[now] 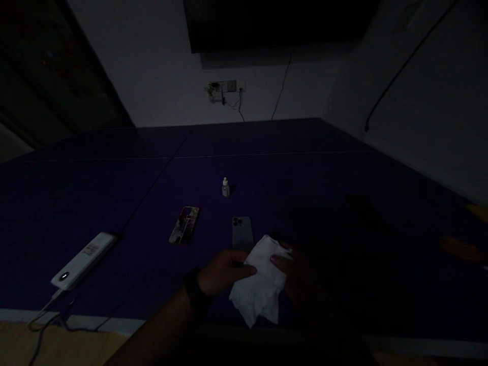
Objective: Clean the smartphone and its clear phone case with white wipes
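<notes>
A crumpled white wipe [261,284] hangs between my two hands near the front edge of the table. My left hand [224,272], with a dark band at the wrist, pinches its left side between thumb and fingers. On the other side my right hand [292,269] grips the upper right part, its thumb on top. Just beyond them a smartphone [242,231] lies back up, its camera cluster at the top left; the wipe and left hand hide its lower end. Left of it rests a patterned phone case [184,224]. Farther back stands a small dropper bottle [225,188], upright.
A white power bank [84,260] with a lit display and a cable sits at the left front. The dark blue table [267,173] reaches a wall with sockets [229,87] and a hanging screen [282,25]. An orange object [461,249] lies far right, dim.
</notes>
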`<state>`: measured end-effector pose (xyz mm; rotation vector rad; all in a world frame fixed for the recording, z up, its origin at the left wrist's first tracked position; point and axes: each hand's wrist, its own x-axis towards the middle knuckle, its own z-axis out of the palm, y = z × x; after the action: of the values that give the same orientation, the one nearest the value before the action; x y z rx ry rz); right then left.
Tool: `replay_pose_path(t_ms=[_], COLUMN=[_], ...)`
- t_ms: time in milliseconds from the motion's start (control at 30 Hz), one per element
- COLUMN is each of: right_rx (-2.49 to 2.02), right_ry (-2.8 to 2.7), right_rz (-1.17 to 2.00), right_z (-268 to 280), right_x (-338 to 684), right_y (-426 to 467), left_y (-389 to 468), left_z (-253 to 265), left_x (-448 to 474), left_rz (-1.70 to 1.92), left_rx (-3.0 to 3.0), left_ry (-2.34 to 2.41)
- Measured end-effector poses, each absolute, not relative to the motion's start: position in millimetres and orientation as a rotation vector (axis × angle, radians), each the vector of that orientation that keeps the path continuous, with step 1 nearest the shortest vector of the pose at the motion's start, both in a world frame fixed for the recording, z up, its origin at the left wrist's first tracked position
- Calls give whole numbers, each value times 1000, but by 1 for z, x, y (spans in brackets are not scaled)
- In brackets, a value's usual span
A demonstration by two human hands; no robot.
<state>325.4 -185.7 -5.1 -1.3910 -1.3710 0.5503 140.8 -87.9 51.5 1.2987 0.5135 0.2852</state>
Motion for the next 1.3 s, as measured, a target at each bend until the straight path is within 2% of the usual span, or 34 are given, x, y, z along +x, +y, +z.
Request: replay_pose_path(t_ms=[67, 233, 467, 567, 667, 733, 800, 900, 967, 1067, 1167, 1300], right_rx=[-1368, -1406, -1211, -1333, -1424, -1449, -1527, -1684, -1758, -1724, -1600, -1579], right_ry=[-1274, -1049, -1146, -957, -770, -698, -635, -625, -739, -1247, -1815, -2121], right_rz=[599, 986, 787, 905, 1150, 1183, 1011, 592, 347, 126, -11, -188], right_z=[-4, -5, 8, 2, -1, 3, 13, 28, 30, 21, 0, -25], right_x=[328, 331, 336, 324, 312, 315, 327, 351, 360, 357, 339, 315], right_y=[-184, -191, -194, -192, -191, -191, -189, -177, -163, -143, -136, -156], left_y=[-90, -93, -94, -98, -102, -101, -96, -76, -58, -28, -5, 9], left_z=[44, 38, 39, 37, 35, 36, 37, 36, 30, 15, 1, -11], left_x=[146, 145, 131, 129, 128, 127, 124, 118, 115, 118, 126, 135], left_rz=[334, 462, 563, 577, 566, 599, 645, 626, 616, 581, 397, 364], left_rx=[1264, 1204, 1189, 1204, 1213, 1323, 1612, 2143, 2207, 2272, 2474, 2607], left_ry=[545, 615, 668, 649, 624, 610, 616, 703, 720, 711, 659, 560])
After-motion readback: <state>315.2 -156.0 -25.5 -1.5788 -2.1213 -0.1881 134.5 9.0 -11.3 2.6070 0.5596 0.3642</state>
